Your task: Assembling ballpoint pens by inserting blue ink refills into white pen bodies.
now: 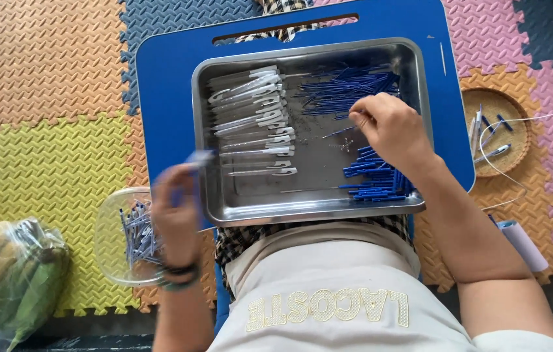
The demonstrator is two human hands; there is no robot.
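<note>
Head view, left hand blurred, grip unclear, right fingers pinching hidden piece.

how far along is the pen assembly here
Done: a clear bowl at the left already holds a heap of pens. In hand: the left hand holds a blurred blue pen over that bowl, while the right hand picks in the steel tray. Left: rows of clear barrels and two piles of blue parts remain, so much appears undone.
</note>
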